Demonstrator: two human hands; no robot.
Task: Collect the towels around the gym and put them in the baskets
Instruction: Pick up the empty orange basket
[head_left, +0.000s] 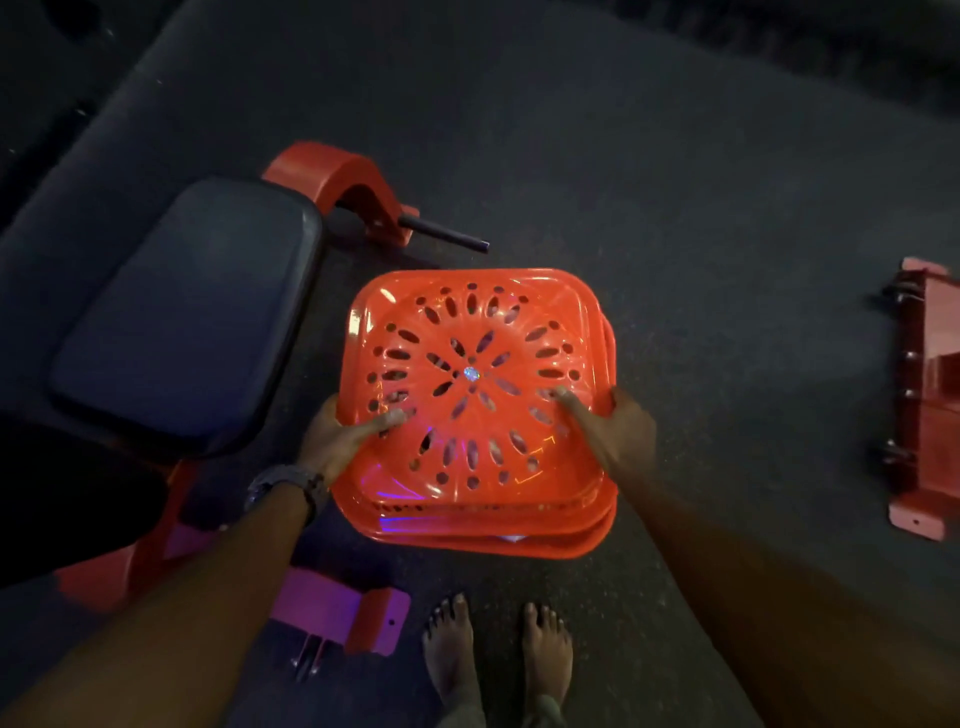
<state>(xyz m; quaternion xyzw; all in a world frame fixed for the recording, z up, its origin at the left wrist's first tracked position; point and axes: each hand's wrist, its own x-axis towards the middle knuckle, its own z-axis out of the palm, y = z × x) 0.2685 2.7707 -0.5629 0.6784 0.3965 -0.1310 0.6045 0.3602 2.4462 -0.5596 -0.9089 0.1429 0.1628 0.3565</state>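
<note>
A stack of red plastic baskets (475, 410) with a flower pattern of holes is held in front of me above the dark floor, its perforated bottom facing the camera. My left hand (343, 441) grips its left edge, thumb lying on the perforated face. My right hand (613, 431) grips the right edge, thumb also on the face. At least two rims show at the lower side of the stack. No towel is in view.
A gym bench with a dark padded seat (192, 317) on a red frame (343, 182) stands at the left. Another red machine base (924, 395) sits at the right edge. My bare feet (498, 660) stand on the dark rubber floor (675, 208).
</note>
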